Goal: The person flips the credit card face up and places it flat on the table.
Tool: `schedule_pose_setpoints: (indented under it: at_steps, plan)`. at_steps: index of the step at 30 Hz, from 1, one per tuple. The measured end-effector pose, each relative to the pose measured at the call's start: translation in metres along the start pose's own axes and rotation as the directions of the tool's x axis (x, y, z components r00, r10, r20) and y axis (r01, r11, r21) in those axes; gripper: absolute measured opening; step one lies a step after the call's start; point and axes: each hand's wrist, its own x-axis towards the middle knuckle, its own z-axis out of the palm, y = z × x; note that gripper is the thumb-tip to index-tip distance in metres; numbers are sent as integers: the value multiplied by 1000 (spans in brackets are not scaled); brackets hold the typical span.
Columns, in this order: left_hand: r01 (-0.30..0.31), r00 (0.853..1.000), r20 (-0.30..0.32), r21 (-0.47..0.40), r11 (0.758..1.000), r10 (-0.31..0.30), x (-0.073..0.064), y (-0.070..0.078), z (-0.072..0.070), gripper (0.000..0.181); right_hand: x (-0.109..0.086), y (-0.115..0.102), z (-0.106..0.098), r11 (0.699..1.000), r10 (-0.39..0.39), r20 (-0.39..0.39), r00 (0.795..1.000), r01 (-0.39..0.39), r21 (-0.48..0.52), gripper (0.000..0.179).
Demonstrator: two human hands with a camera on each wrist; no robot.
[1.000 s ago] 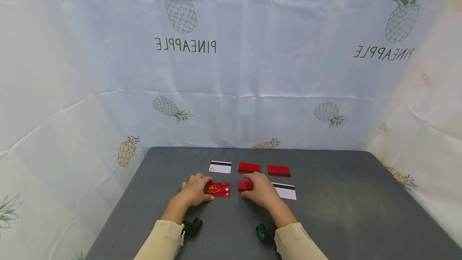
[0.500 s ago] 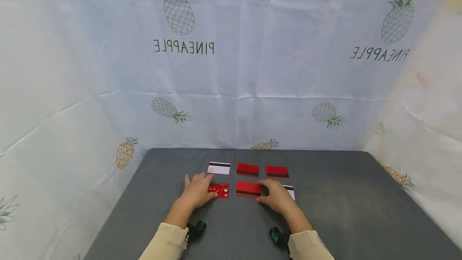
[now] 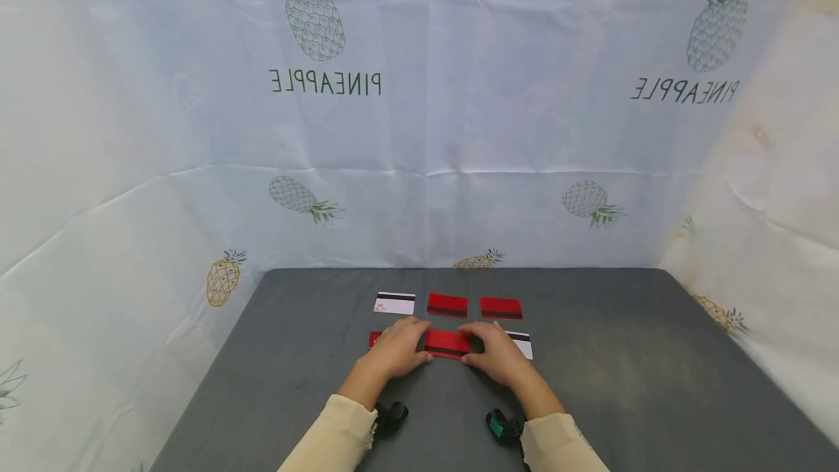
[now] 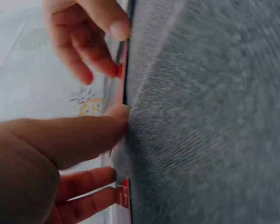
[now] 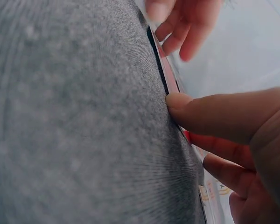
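A red card with a black magnetic stripe (image 3: 447,343) lies in the near row on the dark table, between both hands. My left hand (image 3: 395,350) holds its left end, thumb on the near edge and fingers on the far edge. Its right end is pinched the same way by my right hand (image 3: 496,357). Thumb and card edge meet low over the cloth in both wrist views. Left of it, a red VIP card (image 3: 374,339) is mostly covered by my left hand. A white striped card (image 3: 521,344) shows partly beyond my right hand.
Behind stands a far row: a white striped card (image 3: 395,303), a red card (image 3: 448,305) and another red card (image 3: 501,308). A pineapple-print curtain (image 3: 419,130) rises at the table's back edge. Dark grey table surface (image 3: 603,370) extends to the right.
My left hand has left the VIP card and moved right to the middle red card's left end. My right hand first drew right to that card's right end, then stayed there.
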Motion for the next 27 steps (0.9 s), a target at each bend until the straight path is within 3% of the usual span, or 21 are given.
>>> schedule_pose_setpoints:
  at_steps: [5, 10, 17, 21, 27]
  plan:
    - [29, 999, 29, 39, 999, -30, 7, 3, 5, 50, 0, 1, -1, 998, -53, 9, 999, 53, 43, 52]
    - [35, 999, 30, 14, 999, -35, 10, 5, 4, 33, -1, 1, -1, 999, -30, 10, 1000, 29, 35, 57]
    - [55, 997, 58, 3, 999, -55, 13, 7, 4, 49, -1, 2, -2, 999, 2, 1, 1000, -2, 41, 61]
    - [59, 994, 86, 9, 998, -60, 16, 7, 2, 45, 0, 2, -1, 997, -11, 10, 1000, 10, 76, 61]
    - [72, 997, 37, -42, 997, -71, 15, 3, 5, 42, 1, 4, 0, 999, -26, 5, 1000, 26, 44, 62]
